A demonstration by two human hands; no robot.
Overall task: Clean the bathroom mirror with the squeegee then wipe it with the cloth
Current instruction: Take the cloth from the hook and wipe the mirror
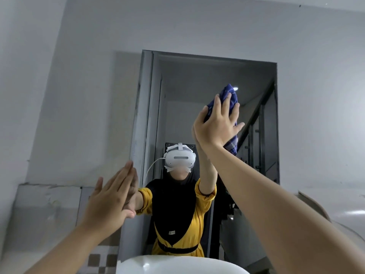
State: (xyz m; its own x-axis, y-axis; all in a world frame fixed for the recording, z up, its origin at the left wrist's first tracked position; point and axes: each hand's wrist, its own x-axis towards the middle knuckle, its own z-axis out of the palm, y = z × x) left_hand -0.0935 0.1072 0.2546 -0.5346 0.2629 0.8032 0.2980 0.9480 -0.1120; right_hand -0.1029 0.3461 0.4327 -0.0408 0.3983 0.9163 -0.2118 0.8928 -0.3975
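The bathroom mirror (177,95) fills the wall in front of me and reflects a doorway and a person with a white headset. My right hand (215,123) is raised high and presses a blue checked cloth (230,97) flat against the glass at the upper right. The cloth bunches above my fingers and hangs below my palm. My left hand (110,196) rests lower left with its palm flat on the mirror, fingers straight, holding nothing. Its reflection meets it at the fingertips. No squeegee is in view.
A white washbasin (177,264) curves along the bottom edge, right below the mirror. Brown and white checked tiles (102,260) show at the lower left. A stair railing (256,119) appears in the reflection at the right.
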